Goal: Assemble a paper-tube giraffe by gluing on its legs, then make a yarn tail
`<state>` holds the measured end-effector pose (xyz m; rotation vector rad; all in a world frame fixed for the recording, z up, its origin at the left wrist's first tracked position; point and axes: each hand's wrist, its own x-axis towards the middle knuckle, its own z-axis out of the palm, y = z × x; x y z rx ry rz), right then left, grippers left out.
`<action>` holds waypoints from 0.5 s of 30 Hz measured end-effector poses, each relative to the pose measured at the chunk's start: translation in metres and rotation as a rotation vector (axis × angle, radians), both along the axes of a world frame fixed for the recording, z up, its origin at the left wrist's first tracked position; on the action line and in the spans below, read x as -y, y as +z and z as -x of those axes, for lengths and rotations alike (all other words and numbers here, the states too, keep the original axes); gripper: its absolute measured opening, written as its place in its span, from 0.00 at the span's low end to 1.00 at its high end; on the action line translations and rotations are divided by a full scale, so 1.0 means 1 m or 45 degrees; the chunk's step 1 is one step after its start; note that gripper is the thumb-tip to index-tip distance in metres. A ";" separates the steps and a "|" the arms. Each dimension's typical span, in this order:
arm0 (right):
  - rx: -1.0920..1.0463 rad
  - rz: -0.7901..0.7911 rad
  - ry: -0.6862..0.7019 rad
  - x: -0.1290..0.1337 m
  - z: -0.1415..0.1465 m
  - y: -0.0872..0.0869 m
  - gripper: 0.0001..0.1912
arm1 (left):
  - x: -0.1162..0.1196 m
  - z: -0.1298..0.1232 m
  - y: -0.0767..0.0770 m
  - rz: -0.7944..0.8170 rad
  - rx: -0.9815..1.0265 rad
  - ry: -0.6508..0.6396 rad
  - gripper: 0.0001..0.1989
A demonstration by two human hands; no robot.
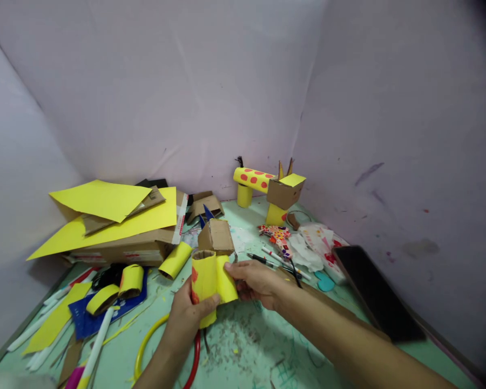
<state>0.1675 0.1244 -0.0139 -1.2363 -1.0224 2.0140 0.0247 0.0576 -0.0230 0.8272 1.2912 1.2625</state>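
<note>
Between my hands is a yellow paper-covered cardboard tube (204, 281) with red spots on its left side. My left hand (190, 305) wraps round it, thumb across the front. Against its right side lies a second, plain yellow tube (225, 283), which my right hand (251, 278) pinches at its right edge. Just behind the tubes is a small brown cardboard box (216, 236) with pointed blue horns (208, 212); whether it is joined to them I cannot tell. At the back stands a yellow, red-spotted animal figure (253, 179) with a cardboard-box head.
Yellow sheets (101, 197) lie over a cardboard box (146, 243) at left. Several glue sticks (99, 346), a yellow tube (176, 260) and yellow rings (132, 281) are nearer. A black phone-like slab (376, 292), pens (263, 260) and a glue gun (277, 237) lie right.
</note>
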 end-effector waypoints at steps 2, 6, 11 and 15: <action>0.067 -0.007 0.016 -0.001 0.003 0.001 0.12 | 0.000 0.002 0.001 -0.003 -0.037 -0.042 0.29; 0.068 -0.051 0.070 0.001 0.002 0.007 0.15 | 0.002 0.004 0.004 -0.054 -0.099 -0.065 0.28; -0.157 -0.154 0.123 0.011 -0.005 0.013 0.24 | 0.009 0.002 0.015 -0.149 -0.253 -0.213 0.25; -0.389 -0.286 0.041 0.014 -0.019 0.013 0.24 | 0.014 0.009 0.037 -0.246 -0.760 -0.298 0.19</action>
